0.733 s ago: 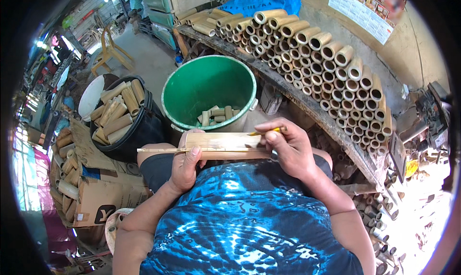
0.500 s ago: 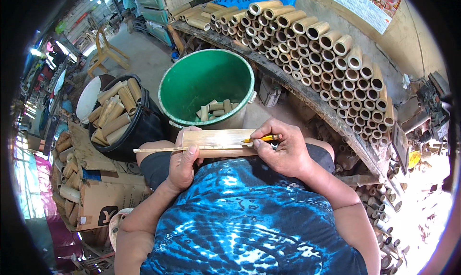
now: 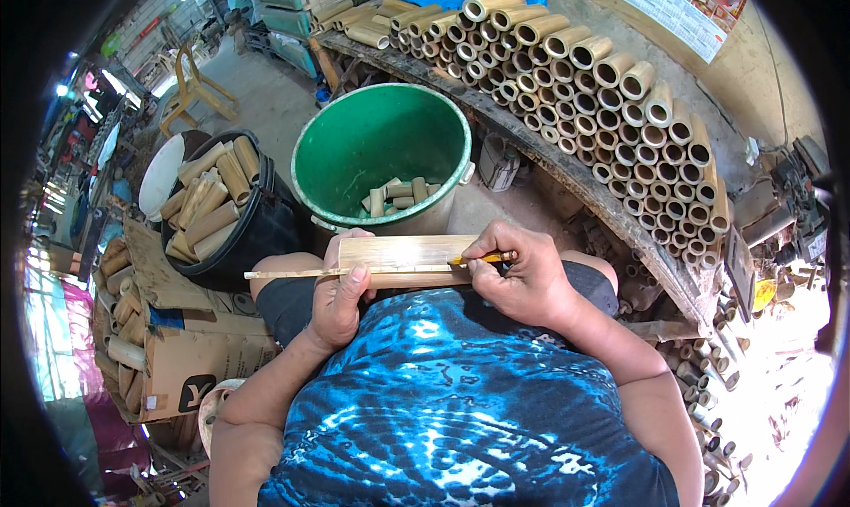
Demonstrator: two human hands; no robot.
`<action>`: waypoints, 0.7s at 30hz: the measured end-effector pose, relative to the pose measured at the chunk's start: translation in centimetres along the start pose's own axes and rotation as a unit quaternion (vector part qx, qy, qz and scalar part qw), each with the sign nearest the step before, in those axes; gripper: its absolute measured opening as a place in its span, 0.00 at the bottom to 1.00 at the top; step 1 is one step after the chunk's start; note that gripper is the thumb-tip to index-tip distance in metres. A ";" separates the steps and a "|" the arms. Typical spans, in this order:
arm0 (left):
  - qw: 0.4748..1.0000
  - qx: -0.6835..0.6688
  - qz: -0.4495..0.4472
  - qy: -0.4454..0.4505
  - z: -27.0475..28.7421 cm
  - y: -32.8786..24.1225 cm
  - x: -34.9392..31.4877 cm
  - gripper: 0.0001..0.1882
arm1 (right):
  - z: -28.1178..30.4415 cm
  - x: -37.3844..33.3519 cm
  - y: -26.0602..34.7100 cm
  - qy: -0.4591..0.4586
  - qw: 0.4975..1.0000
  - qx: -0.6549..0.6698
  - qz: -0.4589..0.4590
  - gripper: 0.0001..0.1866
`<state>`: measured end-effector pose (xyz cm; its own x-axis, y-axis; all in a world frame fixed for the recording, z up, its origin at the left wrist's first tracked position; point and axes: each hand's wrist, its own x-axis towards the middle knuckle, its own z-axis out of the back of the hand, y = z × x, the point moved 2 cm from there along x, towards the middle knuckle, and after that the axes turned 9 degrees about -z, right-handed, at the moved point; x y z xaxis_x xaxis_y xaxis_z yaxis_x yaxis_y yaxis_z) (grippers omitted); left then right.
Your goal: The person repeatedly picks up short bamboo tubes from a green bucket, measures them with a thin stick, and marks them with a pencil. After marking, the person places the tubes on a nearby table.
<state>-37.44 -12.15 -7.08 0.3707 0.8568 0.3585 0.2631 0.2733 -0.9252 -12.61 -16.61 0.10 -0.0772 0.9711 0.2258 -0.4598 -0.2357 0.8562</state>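
A bamboo tube (image 3: 403, 252) lies sideways across my lap. My left hand (image 3: 340, 296) grips its left end, the thumb pressing a thin bamboo strip (image 3: 288, 274) flat along the tube. The strip sticks out past the tube on the left. In my right hand (image 3: 524, 270) a yellow pencil (image 3: 498, 257) is pinched between thumb and fingers. Its tip points left and meets the tube near the strip's right part. The right end of the tube is hidden behind my right hand.
Ahead stands a big green tub (image 3: 381, 153) with a few short bamboo pieces inside. Left of it, a black bin (image 3: 283, 232) is full of bamboo pieces. Cut tubes (image 3: 611, 117) are stacked on a wooden bench (image 3: 522, 144) at the right. A cardboard box (image 3: 212, 365) sits at my left.
The pencil has tilted slightly and its tip now sits a little lower, closer to the strip. The left hand keeps its hold on tube and strip.
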 end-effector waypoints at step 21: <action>1.000 0.004 -0.009 -0.017 0.0 -0.5 0.0 0.23 | -3.6 2.3 2.4 0.024 0.999 0.010 0.025 0.06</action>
<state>-37.59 -12.30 -6.65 0.3350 0.8665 0.3700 0.2625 0.2914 -0.9199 -17.07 -14.82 1.05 -0.1430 0.9587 0.2458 -0.4365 -0.2839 0.8537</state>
